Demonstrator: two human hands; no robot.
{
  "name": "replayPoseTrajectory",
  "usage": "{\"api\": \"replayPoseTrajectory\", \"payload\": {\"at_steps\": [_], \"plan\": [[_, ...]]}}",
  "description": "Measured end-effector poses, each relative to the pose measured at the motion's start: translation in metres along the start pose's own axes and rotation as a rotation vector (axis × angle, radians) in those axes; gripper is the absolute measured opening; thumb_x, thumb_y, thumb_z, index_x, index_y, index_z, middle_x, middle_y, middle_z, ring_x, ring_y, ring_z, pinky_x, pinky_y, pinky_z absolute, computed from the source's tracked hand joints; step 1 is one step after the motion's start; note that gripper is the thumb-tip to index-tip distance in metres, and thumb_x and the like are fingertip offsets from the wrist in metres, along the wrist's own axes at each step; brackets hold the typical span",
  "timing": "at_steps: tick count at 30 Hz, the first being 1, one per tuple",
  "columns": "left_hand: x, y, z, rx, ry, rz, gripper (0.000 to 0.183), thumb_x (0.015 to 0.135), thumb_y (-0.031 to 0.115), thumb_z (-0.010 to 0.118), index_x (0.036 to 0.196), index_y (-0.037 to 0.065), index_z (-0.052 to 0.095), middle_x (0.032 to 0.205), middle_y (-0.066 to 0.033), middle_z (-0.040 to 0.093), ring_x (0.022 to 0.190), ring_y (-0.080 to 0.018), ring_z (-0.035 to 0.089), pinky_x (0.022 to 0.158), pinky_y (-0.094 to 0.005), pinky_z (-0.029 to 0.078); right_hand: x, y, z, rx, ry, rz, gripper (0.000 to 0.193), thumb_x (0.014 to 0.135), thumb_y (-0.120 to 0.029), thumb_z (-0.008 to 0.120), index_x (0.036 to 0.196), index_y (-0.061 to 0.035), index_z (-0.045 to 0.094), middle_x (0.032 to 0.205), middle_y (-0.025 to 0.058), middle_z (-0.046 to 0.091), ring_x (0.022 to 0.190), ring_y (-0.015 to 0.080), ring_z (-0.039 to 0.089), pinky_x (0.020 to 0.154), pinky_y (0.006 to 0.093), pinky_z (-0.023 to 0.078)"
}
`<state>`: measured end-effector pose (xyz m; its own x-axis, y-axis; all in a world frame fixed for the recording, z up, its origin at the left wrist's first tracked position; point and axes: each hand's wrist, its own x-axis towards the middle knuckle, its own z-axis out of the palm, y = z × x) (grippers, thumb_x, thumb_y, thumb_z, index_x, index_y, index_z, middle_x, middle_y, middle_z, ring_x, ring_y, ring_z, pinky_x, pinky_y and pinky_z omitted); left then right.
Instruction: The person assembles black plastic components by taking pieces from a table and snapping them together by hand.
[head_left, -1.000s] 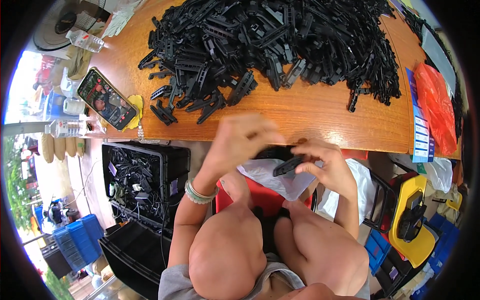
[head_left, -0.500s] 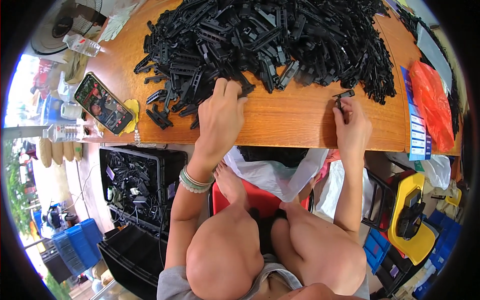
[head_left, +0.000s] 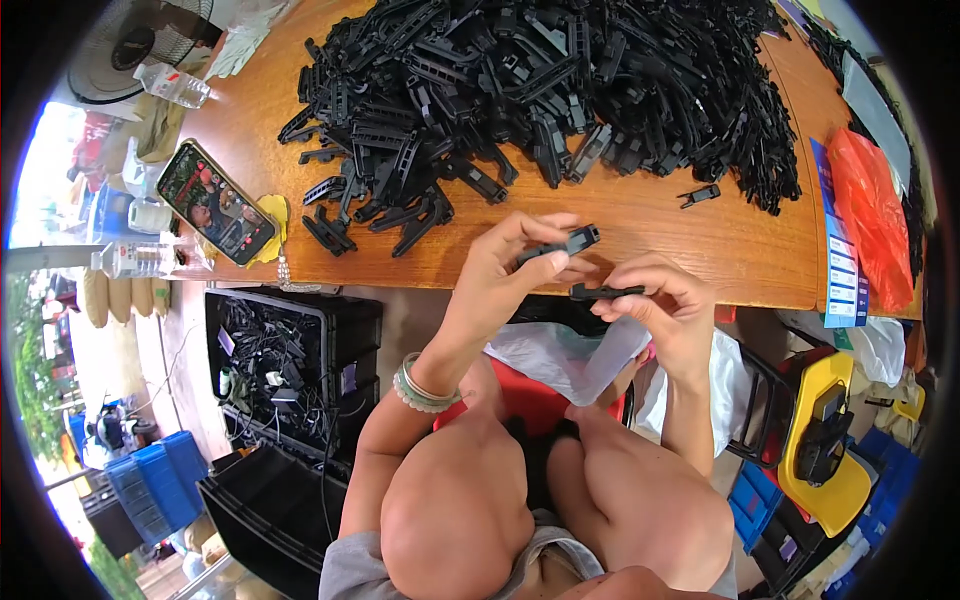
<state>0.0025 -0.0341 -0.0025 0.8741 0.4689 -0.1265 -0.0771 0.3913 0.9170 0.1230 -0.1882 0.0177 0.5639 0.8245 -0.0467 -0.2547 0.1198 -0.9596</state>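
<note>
Both hands are raised near the front edge of the wooden table (head_left: 390, 272). Pinched between the thumb and fingers of my left hand (head_left: 500, 275) is a black plastic part (head_left: 582, 240), tilted up to the right. Close beside it, my right hand (head_left: 675, 305) grips a slim black plastic piece (head_left: 600, 292), held nearly level. The two parts are apart. Behind them spreads a large pile of black plastic parts (head_left: 450, 80). One loose black part (head_left: 702, 196) lies by itself on the wood to the right of the pile.
A phone (head_left: 215, 205) showing a video leans on a yellow holder at the left. Red plastic bag (head_left: 870, 220) and blue printed sheet (head_left: 838, 250) lie at the right edge. Below left stands a black crate (head_left: 270, 350) of cables. A yellow chair (head_left: 830, 440) is at right.
My left hand has left the pile's front edge, moving right with a black part. My right hand has come inward and down from the right, holding a piece; one loose part lies where it was.
</note>
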Motion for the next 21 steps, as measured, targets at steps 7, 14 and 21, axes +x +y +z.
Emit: {"api": "replayPoseTrajectory", "payload": {"at_steps": [7,14,21], "plan": [[0.002,-0.005,0.006,-0.214,-0.033,-0.076,0.022,0.094,0.008,0.051,0.112,-0.004,0.054,0.115,-0.0187,0.060,0.094,-0.0259,0.065,0.082,-0.0340,0.052,0.006,0.002,0.002,-0.487,-0.067,-0.338,0.019,0.070,0.011,0.067,0.086,0.0016,0.069,0.084,0.0106,0.065,0.073,0.0184,0.062,0.064,0.0274,0.049],[-0.007,0.004,0.010,0.170,-0.073,-0.145,0.032,0.090,0.009,0.060,0.119,-0.004,0.058,0.096,-0.0061,0.066,0.083,-0.0108,0.063,0.075,-0.0258,0.051,0.005,0.014,0.008,-0.641,0.059,-0.446,0.016,0.069,0.007,0.068,0.083,-0.0004,0.068,0.078,0.0096,0.065,0.070,0.0207,0.060,0.063,0.0290,0.047],[-0.018,0.009,0.007,0.731,-0.162,0.383,0.023,0.085,-0.003,0.058,0.108,-0.004,0.062,0.104,-0.0116,0.064,0.088,-0.0137,0.064,0.079,-0.0274,0.051,-0.005,0.030,-0.015,-0.031,0.055,-0.026,0.013,0.081,0.001,0.067,0.094,0.0026,0.065,0.087,0.0058,0.064,0.071,0.0109,0.059,0.063,0.0241,0.047]]}}
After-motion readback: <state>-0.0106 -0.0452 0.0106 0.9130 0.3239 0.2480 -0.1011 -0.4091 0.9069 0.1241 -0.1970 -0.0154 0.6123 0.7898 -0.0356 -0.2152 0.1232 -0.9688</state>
